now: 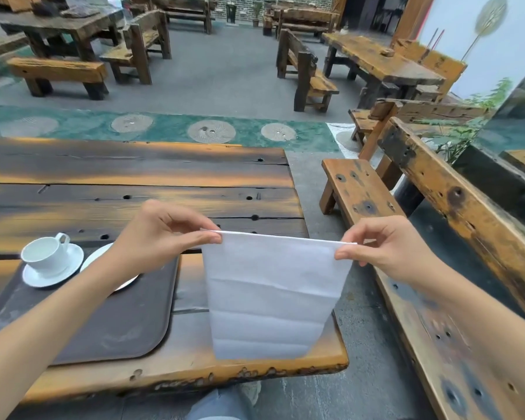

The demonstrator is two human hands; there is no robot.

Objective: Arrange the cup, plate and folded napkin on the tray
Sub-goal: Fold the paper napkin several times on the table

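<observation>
Both forearms nearest camera, lower frame. Left hand (164, 234) pinches napkin (270, 295) top left corner; right hand (385, 248) pinches top right corner, fingers (344, 254) clamped on edge. Napkin hangs creased, centre frame, above bench (134, 177) right end. Tray (128, 322) lower left on bench; cup (44, 251) on saucer (53, 272) at tray's far left corner; plate (96, 257) beside it, partly hidden by left forearm.

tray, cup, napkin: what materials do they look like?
Tray: dark brown, matte with a faint sheen and rounded moulded rim, probably plastic. Cup: glossy white with soft highlights, looks like glazed ceramic, as does its saucer. Napkin: thin white sheet with crisp straight fold creases, probably paper, though fine cloth is possible.
</observation>
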